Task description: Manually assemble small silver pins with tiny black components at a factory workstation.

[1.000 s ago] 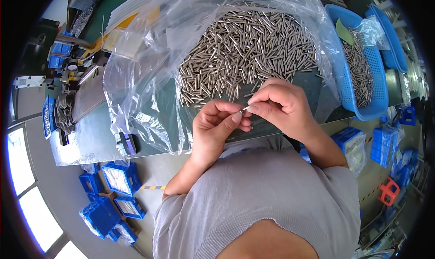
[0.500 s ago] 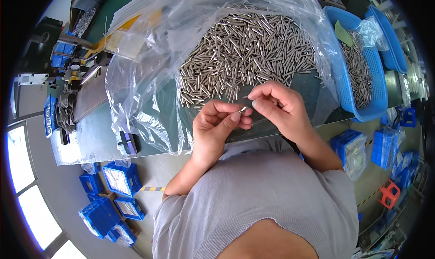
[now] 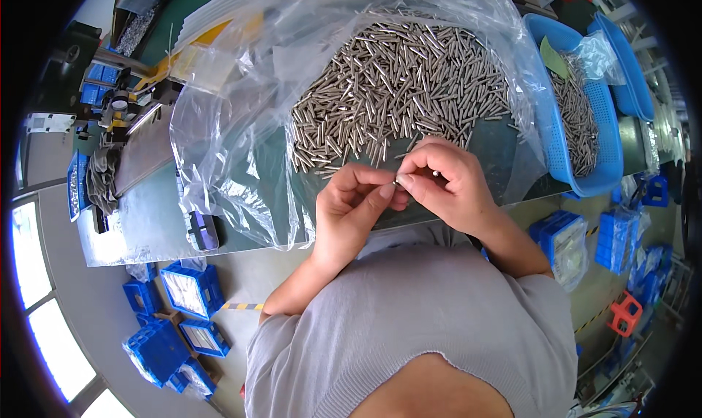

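Note:
My left hand (image 3: pixel 352 204) is closed in a pinch on a small metal part (image 3: pixel 395 183), mostly covered by my fingertips. The thumb and forefinger of my right hand (image 3: pixel 451 185) press together at that same part, against the left fingertips. From between the right fingers pokes the shiny end of a metal pin (image 3: pixel 436 174). Just beyond both hands lies a wide heap of short metal pins (image 3: pixel 409 74), spread on clear plastic sheeting (image 3: pixel 245 136) over the green tabletop (image 3: pixel 157 231).
To the right stands a blue basket (image 3: pixel 608 136) with more metal pins and a green leaf-shaped piece (image 3: pixel 553 57). Behind it is a second blue basket (image 3: pixel 635 89). A dark purple-edged device (image 3: pixel 202 230) sits by the front edge. Blue crates (image 3: pixel 191 290) and a red stool (image 3: pixel 625 314) stand on the floor.
My right hand has moved slightly down and left, so its fingertips now meet the left ones. A pin end now shows between the right fingers. My left hand has barely shifted.

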`<move>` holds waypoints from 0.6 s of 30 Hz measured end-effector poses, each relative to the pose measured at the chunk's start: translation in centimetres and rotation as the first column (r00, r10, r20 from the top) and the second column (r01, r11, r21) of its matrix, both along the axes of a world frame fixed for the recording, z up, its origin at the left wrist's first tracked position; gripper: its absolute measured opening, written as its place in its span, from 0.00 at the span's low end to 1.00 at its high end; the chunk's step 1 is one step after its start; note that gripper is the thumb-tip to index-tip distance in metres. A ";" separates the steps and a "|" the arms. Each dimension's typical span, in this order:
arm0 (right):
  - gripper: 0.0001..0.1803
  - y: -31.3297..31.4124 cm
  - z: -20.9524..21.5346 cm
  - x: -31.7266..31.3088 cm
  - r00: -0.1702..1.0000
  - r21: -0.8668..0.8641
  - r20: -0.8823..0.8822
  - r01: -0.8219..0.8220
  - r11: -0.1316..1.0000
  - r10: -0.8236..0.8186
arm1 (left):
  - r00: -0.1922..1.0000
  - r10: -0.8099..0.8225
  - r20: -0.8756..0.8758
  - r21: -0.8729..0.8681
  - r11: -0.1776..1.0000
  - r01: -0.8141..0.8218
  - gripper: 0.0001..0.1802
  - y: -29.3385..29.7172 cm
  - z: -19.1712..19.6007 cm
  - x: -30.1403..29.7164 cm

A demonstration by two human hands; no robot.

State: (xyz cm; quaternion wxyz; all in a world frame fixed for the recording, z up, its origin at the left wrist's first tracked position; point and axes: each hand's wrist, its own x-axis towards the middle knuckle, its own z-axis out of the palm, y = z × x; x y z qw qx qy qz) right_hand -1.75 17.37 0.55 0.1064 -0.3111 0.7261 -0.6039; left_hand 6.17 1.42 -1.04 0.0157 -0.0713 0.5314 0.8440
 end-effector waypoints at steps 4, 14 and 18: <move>0.02 1.7 0.6 -1.2 0.866 -0.082 0.485 0.187 0.979 -0.124 | 1.000 0.002 -0.007 0.044 0.999 -0.002 0.04 -0.3 -0.2 -0.2; 0.09 0.0 0.4 -2.5 0.977 0.343 -0.215 0.068 0.937 0.008 | 0.993 0.100 -0.069 0.147 0.985 -0.089 0.04 -0.5 -0.9 0.0; 0.11 -0.8 -0.6 -1.9 0.870 0.498 -0.477 0.149 0.854 0.126 | 0.992 0.100 -0.077 0.160 0.983 -0.087 0.04 -0.5 -0.8 0.0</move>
